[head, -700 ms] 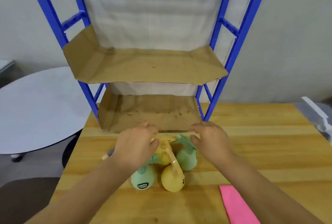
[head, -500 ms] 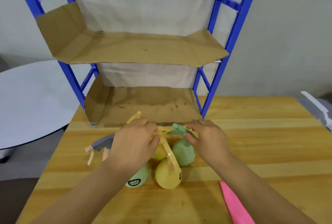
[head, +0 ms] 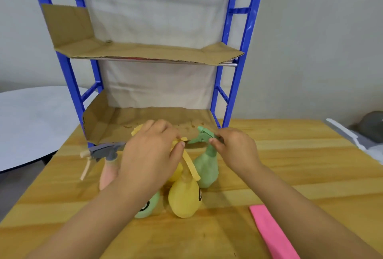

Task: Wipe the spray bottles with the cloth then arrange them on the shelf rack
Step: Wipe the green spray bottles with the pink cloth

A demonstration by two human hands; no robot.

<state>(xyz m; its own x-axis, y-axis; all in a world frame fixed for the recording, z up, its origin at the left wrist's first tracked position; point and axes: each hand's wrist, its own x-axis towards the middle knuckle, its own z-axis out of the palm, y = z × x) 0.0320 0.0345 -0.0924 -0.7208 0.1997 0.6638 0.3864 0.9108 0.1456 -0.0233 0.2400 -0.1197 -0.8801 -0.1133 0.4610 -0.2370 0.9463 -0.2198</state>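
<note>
The green bottle [head: 206, 167] stands upright at the right hand's [head: 234, 150] nine o'clock, fingers pinching its trigger head; the left hand [head: 151, 155] clutches yellow nozzles [head: 182, 139].

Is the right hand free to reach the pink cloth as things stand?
Probably not yet: the right hand grips the green bottle by its sprayer. The pink cloth lies uncovered under that forearm; nothing blocks it after letting go.

L hand [head: 151, 155] grips yellow bottle's sprayer; R hand [head: 234, 148] pinches green bottle [head: 207, 167] trigger head. Bottles clustered on wood table [head: 290, 165] before blue rack [head: 244, 30]; pink cloth [head: 271, 231] at right.
</note>
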